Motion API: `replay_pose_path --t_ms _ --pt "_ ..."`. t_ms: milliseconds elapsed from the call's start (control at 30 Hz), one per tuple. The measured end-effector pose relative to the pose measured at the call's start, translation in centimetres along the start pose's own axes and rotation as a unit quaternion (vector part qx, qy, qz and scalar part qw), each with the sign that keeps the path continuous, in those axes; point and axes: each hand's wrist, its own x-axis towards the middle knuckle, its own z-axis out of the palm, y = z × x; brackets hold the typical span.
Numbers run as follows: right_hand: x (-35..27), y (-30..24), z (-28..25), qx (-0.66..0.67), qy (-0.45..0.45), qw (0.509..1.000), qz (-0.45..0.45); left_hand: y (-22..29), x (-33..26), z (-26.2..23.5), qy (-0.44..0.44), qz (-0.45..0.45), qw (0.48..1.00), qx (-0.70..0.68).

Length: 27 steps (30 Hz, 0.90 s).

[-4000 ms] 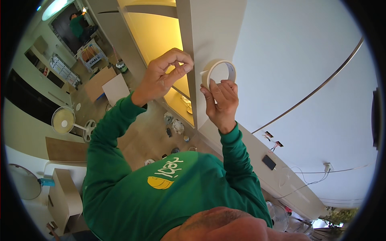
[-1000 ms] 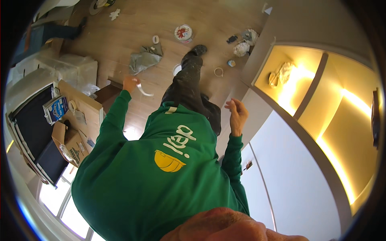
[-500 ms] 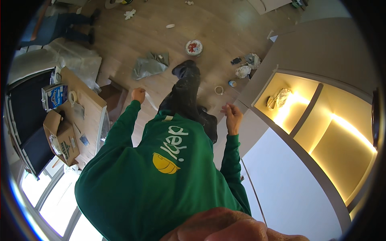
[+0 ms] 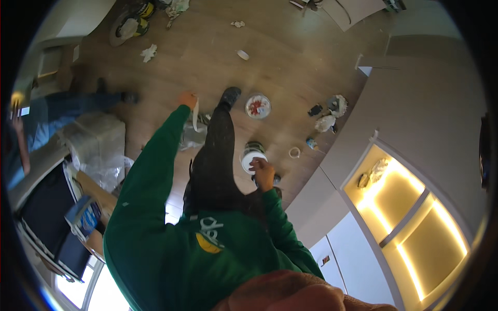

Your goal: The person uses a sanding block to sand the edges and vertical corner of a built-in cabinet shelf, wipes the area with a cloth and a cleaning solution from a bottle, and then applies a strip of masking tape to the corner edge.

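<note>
My left hand [image 4: 188, 99] is stretched forward over the floor, its fingers closed on a pale strip of tape [image 4: 195, 116] that hangs down loosely. Below the strip lies a crumpled grey plastic sheet [image 4: 193, 138], partly covered by my leg. My right hand [image 4: 264, 174] is bent inward in front of my body, its fingers curled together. Just beyond those fingers, and overlapped by them, stands a dark tub with a white top [image 4: 253, 157]. Whether the right fingers touch it or pinch anything small I cannot make out.
A round white bucket [image 4: 258, 107] with red marks stands ahead of my foot. A tape roll [image 4: 294, 152], a small can [image 4: 311, 143] and crumpled bags [image 4: 325, 123] lie to the right, near the lit shelves [image 4: 394, 197]. Another person [image 4: 57, 116] is at the far left.
I have stepped forward, and my left arm now reaches farther out with the strip. My right hand has moved inward, and the white-topped tub has come into view beside it.
</note>
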Motion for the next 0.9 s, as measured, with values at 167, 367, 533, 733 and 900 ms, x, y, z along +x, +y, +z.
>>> replay_pose_path --t_ms 167,367,533,733,900 --pt "7.6 -3.4 11.4 -0.074 -0.025 0.997 0.016 1.3 12.4 5.2 -0.006 0.042 0.997 -0.064" --pt "13.2 -5.8 18.4 -0.212 0.017 0.974 -0.078 -11.5 13.6 15.9 0.015 -0.07 0.997 -0.029" --pt "16.3 -4.7 20.2 -0.247 0.054 0.954 -0.158 -20.5 8.0 27.1 -0.111 -0.234 0.95 -0.174" --pt "15.8 -2.5 18.5 -0.217 0.062 0.959 -0.169 -23.2 5.2 39.2 -0.125 -0.421 0.8 -0.408" --pt "15.5 0.1 15.9 -0.194 0.047 0.963 -0.182 -21.5 13.4 46.8 0.121 -0.399 0.83 -0.371"
